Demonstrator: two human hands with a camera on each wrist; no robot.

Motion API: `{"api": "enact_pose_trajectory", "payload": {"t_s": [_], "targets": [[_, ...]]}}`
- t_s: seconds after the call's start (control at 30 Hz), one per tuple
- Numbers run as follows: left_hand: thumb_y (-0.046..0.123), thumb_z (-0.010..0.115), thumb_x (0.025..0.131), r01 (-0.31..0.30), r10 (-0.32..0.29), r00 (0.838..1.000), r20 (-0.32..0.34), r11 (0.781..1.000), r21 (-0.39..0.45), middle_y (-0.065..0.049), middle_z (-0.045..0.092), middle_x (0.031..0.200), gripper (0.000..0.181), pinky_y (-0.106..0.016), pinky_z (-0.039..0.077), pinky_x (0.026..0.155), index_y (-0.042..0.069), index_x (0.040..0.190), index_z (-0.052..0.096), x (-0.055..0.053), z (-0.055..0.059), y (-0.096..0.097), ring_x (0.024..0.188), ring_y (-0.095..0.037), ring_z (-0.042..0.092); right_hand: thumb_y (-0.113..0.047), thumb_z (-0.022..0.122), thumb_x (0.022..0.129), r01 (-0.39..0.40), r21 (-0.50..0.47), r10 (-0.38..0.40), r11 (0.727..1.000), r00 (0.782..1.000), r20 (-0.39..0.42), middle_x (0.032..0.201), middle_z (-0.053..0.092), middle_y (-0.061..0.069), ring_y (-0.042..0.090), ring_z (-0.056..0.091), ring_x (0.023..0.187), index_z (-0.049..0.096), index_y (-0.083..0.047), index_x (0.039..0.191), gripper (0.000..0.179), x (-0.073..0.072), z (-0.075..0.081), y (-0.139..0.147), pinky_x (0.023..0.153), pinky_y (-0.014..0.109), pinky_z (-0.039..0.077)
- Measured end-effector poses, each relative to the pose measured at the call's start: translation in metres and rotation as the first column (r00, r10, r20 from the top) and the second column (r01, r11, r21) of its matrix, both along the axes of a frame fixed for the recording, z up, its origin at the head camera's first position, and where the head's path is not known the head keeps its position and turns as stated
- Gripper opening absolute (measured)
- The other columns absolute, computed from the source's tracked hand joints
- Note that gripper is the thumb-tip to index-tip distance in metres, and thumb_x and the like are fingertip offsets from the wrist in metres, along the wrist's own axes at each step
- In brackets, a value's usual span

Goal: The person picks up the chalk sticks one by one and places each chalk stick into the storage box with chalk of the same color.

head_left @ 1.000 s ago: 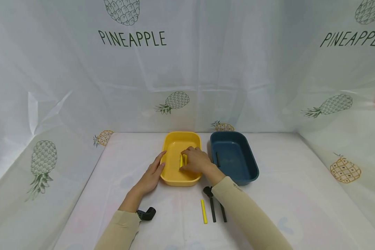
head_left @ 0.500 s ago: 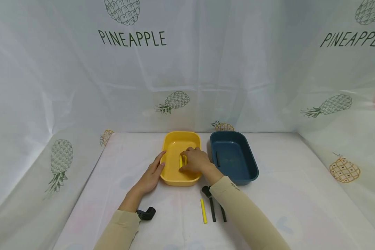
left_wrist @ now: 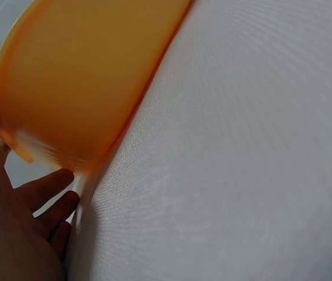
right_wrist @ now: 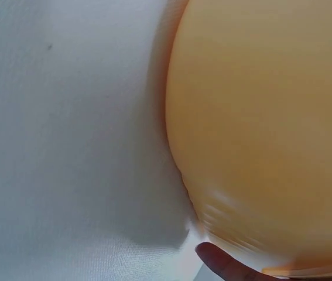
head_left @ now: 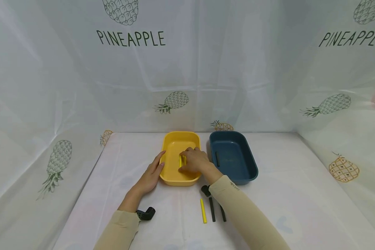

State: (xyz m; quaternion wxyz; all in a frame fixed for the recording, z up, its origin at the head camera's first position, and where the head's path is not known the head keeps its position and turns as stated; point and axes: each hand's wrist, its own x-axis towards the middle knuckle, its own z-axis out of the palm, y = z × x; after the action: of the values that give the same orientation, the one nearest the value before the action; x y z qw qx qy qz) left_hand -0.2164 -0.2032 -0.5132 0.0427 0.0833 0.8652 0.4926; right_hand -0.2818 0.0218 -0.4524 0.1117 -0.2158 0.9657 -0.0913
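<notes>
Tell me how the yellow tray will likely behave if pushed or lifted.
The yellow tray is probably stiff: its outline stays even where the left hand touches its side. It looks unlikely to tip, being broad, low and flat on the white table. Its smooth, shiny surface suggests plastic, so it may be light.

Pineapple-printed white sheeting [head_left: 187,66] walls three sides of a pale, possibly cloth-covered table [head_left: 181,205].

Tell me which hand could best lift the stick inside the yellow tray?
Probably the right hand: it's at the yellow stick, while the left hand touches the side of the yellow tray.
</notes>
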Motion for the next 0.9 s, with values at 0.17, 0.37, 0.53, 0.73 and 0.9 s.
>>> {"api": "enact_pose_trajectory", "payload": {"t_s": [0.17, 0.37, 0.53, 0.73, 0.9], "targets": [[0.052, 0.033, 0.111, 0.005, -0.005, 1.000, 0.006, 1.000, 0.003, -0.004, 0.021, 0.173, 0.053, -0.058, 0.014, 0.130, 0.048, 0.163, 0.018, -0.0011, -0.0002, -0.0009, 0.161, -0.031, 0.018, -0.055, 0.079, 0.086, -0.001, 0.000, 0.001, 1.000, 1.000, -0.001, 0.147, 0.057, 0.005, 0.031, 0.049, 0.129, 0.061, -0.024, 0.146, 0.070, 0.0000, 0.0002, -0.0004, 0.105, 0.049, 0.049], [0.051, 0.033, 0.112, 0.006, -0.006, 1.000, 0.010, 1.000, 0.006, -0.004, 0.020, 0.174, 0.054, -0.058, 0.014, 0.130, 0.045, 0.164, 0.018, -0.0013, 0.0004, -0.0010, 0.161, -0.030, 0.017, -0.055, 0.079, 0.086, 0.003, 0.003, -0.003, 1.000, 1.000, 0.004, 0.148, 0.057, 0.005, 0.032, 0.050, 0.130, 0.060, -0.024, 0.146, 0.070, 0.0004, 0.0014, -0.0009, 0.107, 0.050, 0.048], [0.053, 0.033, 0.111, 0.001, -0.001, 1.000, 0.014, 1.000, -0.001, -0.004, 0.020, 0.174, 0.054, -0.058, 0.014, 0.130, 0.048, 0.163, 0.018, -0.0004, 0.0015, -0.0013, 0.161, -0.032, 0.017, -0.055, 0.079, 0.086, 0.010, 0.005, -0.010, 1.000, 1.000, 0.010, 0.148, 0.056, 0.006, 0.032, 0.049, 0.130, 0.060, -0.025, 0.146, 0.071, 0.0005, 0.0028, -0.0009, 0.107, 0.050, 0.048], [0.054, 0.033, 0.111, -0.003, 0.003, 1.000, 0.014, 1.000, -0.006, -0.004, 0.021, 0.173, 0.053, -0.058, 0.014, 0.130, 0.051, 0.161, 0.018, -0.0002, 0.0018, -0.0011, 0.161, -0.032, 0.017, -0.055, 0.079, 0.085, 0.003, -0.001, -0.003, 1.000, 1.000, 0.016, 0.150, 0.055, 0.006, 0.032, 0.049, 0.130, 0.060, -0.025, 0.146, 0.071, -0.0001, 0.0035, -0.0004, 0.107, 0.051, 0.048], [0.054, 0.033, 0.111, 0.000, 0.000, 1.000, 0.010, 1.000, -0.006, -0.006, 0.022, 0.173, 0.053, -0.059, 0.015, 0.130, 0.050, 0.162, 0.018, 0.0015, 0.0016, -0.0004, 0.161, -0.034, 0.018, -0.054, 0.079, 0.086, -0.011, -0.014, 0.011, 1.000, 1.000, 0.015, 0.151, 0.054, 0.006, 0.033, 0.048, 0.132, 0.060, -0.025, 0.146, 0.070, 0.0014, 0.0030, 0.0009, 0.108, 0.052, 0.047]]}}
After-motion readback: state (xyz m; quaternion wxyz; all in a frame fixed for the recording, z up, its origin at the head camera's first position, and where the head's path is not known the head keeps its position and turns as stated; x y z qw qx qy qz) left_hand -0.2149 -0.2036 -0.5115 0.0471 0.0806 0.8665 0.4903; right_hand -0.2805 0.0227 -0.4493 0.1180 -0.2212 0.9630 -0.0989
